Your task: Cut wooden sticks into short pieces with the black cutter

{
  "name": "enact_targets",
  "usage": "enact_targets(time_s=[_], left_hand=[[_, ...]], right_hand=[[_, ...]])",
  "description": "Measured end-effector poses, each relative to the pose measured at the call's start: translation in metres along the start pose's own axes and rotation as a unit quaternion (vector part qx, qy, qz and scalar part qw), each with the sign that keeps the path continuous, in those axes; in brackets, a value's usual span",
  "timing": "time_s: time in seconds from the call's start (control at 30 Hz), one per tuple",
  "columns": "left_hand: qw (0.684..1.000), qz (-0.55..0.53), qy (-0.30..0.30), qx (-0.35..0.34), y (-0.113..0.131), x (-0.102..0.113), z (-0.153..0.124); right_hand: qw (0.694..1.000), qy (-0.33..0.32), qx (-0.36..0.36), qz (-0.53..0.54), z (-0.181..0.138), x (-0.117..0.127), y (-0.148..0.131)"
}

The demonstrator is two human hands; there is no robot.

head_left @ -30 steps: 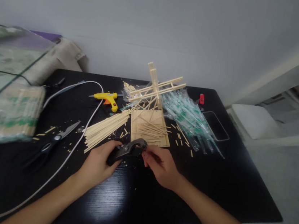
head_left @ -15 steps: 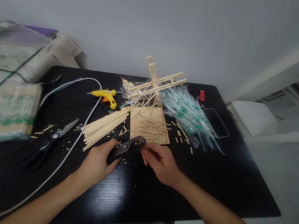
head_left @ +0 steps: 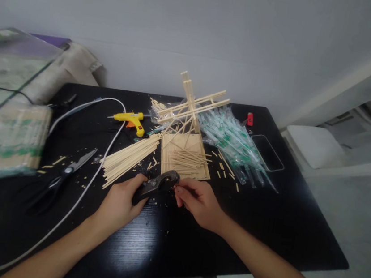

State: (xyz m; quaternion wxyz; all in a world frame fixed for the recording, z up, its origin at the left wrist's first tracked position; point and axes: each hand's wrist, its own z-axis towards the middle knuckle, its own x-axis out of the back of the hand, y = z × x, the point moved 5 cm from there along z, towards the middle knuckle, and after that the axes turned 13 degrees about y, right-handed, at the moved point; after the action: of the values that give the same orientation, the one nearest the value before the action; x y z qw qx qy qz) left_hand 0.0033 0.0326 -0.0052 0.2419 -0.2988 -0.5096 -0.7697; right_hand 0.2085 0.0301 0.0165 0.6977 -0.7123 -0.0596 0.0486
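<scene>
My left hand (head_left: 120,203) is closed round the handles of dark metal cutting pliers (head_left: 159,183), whose jaws point right. My right hand (head_left: 198,202) is curled in a pinch right at the jaws, and what its fingertips hold is too small to make out. Just beyond them lies a flat mat of wooden sticks (head_left: 185,157) with an upright stick frame (head_left: 191,106) rising from its far end. A loose bundle of long sticks (head_left: 129,158) lies to the left of the mat on the black table (head_left: 165,245).
A yellow glue gun (head_left: 132,120) with a white cable (head_left: 72,202) lies at the back left. Black scissors (head_left: 66,174) are left of the hands. Plastic-wrapped stick packets (head_left: 235,145), a phone (head_left: 267,152) and a small red thing (head_left: 249,118) lie right. A stick pack (head_left: 9,140) sits far left.
Both hands stay at the pliers. The view has shifted slightly, and the pliers' jaws sit a little closer to my right fingertips.
</scene>
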Motion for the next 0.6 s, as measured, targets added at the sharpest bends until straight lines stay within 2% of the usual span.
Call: enact_targets(time_s=[0.23, 0.43, 0.6], left_hand=[[0.999, -0.011, 0.014, -0.035, 0.009, 0.005, 0.001], [0.997, -0.017, 0.023, -0.075, 0.014, 0.009, 0.002], [0.997, -0.016, 0.017, -0.077, 0.015, 0.008, 0.002]], right_hand=[[0.985, -0.068, -0.107, 0.12, -0.002, -0.004, 0.006], [0.963, -0.13, -0.16, 0.172, -0.003, -0.008, 0.009], [0.956, -0.148, -0.168, 0.192, -0.003, -0.01, 0.011]])
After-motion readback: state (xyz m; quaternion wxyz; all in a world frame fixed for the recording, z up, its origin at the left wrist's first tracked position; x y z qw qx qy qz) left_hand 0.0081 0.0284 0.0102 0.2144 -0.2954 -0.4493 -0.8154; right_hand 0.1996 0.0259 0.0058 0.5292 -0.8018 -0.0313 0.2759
